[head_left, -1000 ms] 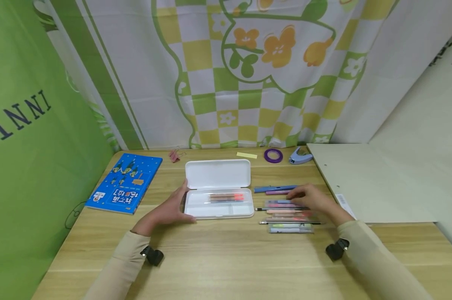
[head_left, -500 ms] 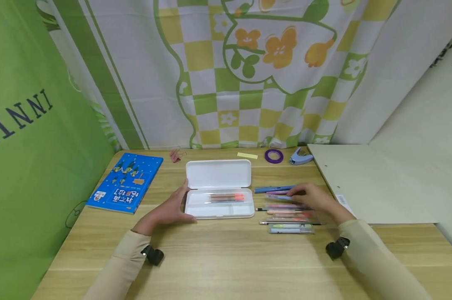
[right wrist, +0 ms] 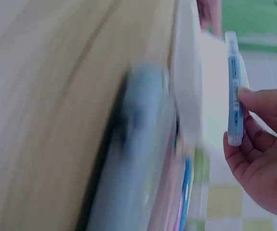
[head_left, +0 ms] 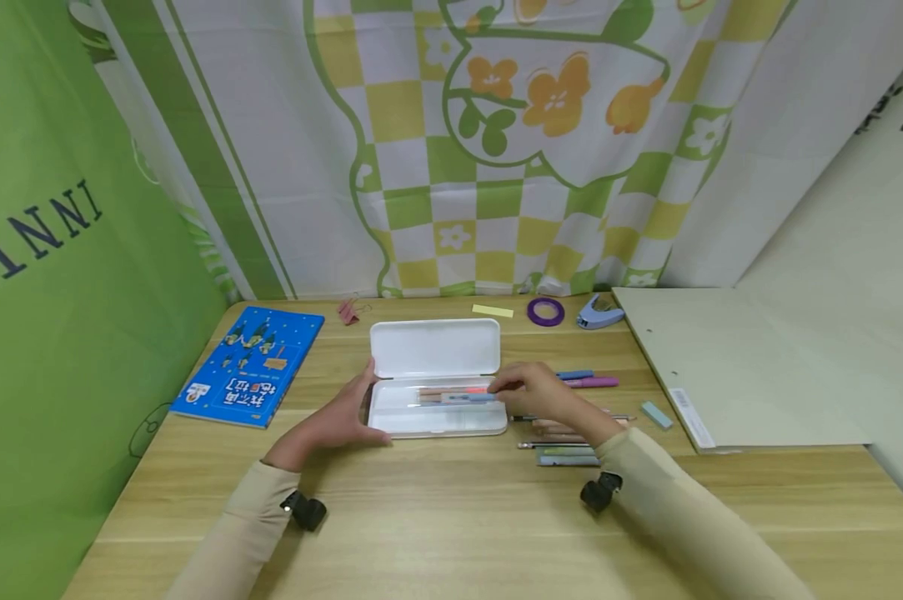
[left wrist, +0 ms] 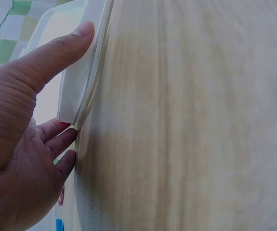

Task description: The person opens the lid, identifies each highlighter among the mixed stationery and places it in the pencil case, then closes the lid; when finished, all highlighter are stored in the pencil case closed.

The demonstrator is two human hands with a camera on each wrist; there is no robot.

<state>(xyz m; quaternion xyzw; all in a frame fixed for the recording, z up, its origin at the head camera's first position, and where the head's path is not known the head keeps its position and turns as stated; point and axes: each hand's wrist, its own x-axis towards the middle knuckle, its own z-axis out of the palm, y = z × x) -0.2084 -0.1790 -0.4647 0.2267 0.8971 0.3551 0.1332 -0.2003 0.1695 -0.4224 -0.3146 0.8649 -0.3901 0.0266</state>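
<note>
An open white pencil case [head_left: 402, 422] lies with its lid [head_left: 436, 348] folded back. My left hand [head_left: 338, 422] holds its left end, the thumb along the front edge and the fingers at the side. Over the case's right part, my right hand [head_left: 544, 396] pinches a light blue pen [right wrist: 235, 96] with a clear cap, between thumb and fingers. Slim brown pens with coral ends [head_left: 443, 391] lie in the rear of the case, partly covered by the blue pen. Right of the case, pencils and pale markers [head_left: 567, 460] lie in a row, partly hidden beneath my right forearm.
Purple [head_left: 597, 382] and blue pens [head_left: 575, 375] lie behind my right hand, a teal block [head_left: 656, 414] right of it. Along the back are a pink binder clip [head_left: 348, 312], yellow strip [head_left: 492, 311], purple tape roll [head_left: 545, 312] and stapler [head_left: 599, 313]. A blue book [head_left: 248, 367] lies left, a cream board [head_left: 751, 367] right.
My right hand has lifted the light blue pen from the row and carried it left over the case. The teal block has come into view. My left hand stays put.
</note>
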